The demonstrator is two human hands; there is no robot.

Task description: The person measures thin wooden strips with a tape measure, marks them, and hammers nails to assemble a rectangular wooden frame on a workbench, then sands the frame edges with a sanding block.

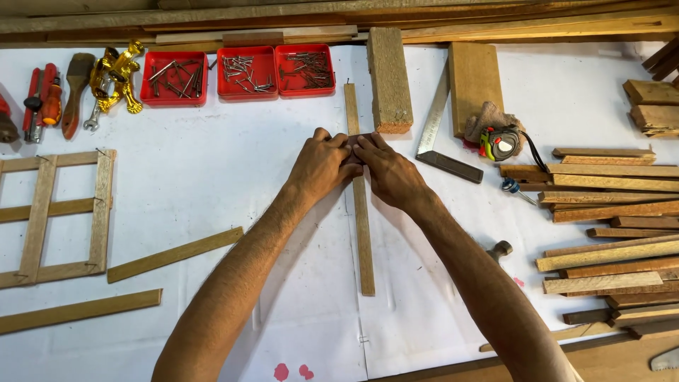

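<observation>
Wooden frame (56,216) lies far left, loose slats (173,253) near it. Left hand (322,166) and right hand (389,173) meet over the long strip (363,240) at table centre, fingers curled shut, pinching a small dark piece (356,141) against it. Risk: the strip skews under uneven pressure. Tape measure (501,143) and slat pile (608,233) sit right.

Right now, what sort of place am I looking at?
Most likely a small woodworking bench: red trays of nails, stacked wooden slats, a steel try square and a tape measure. Both hands, left hand and right hand, press a wooden strip.
</observation>
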